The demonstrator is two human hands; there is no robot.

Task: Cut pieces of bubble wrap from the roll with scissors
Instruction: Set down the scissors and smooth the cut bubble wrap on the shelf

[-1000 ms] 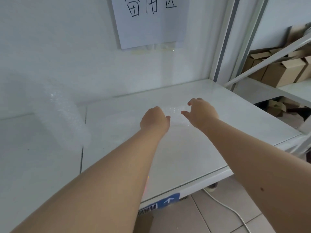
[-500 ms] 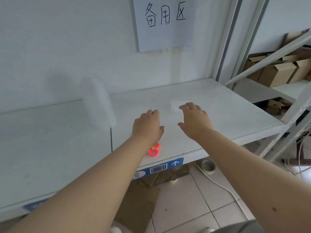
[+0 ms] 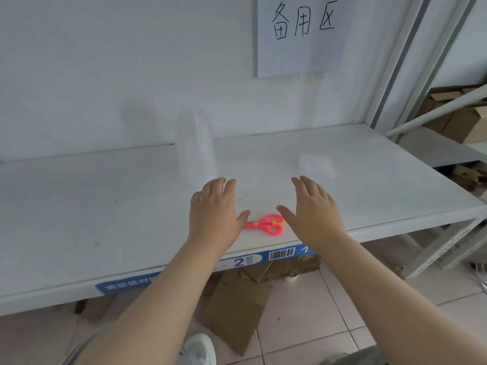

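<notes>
A clear roll of bubble wrap (image 3: pixel 195 148) stands upright on the white shelf (image 3: pixel 369 196), near the back wall. A small folded stack of bubble wrap pieces (image 3: pixel 316 164) lies to its right. Pink scissors (image 3: pixel 266 224) lie closed near the shelf's front edge. My left hand (image 3: pixel 214 214) hovers flat just left of the scissors, fingers open, holding nothing. My right hand (image 3: pixel 312 212) hovers flat just right of them, also empty. A faint sheet of wrap seems to lie between the hands, hard to make out.
A paper sign (image 3: pixel 300 35) hangs on the wall above. Cardboard boxes (image 3: pixel 463 119) sit on the neighbouring shelf at right. Flattened cardboard (image 3: pixel 237 304) and a tape roll (image 3: pixel 291 278) lie on the tiled floor under the shelf.
Both hands opened from pinched to flat and drew back toward the shelf's front edge. The view pulled back, uncovering the scissors between them.
</notes>
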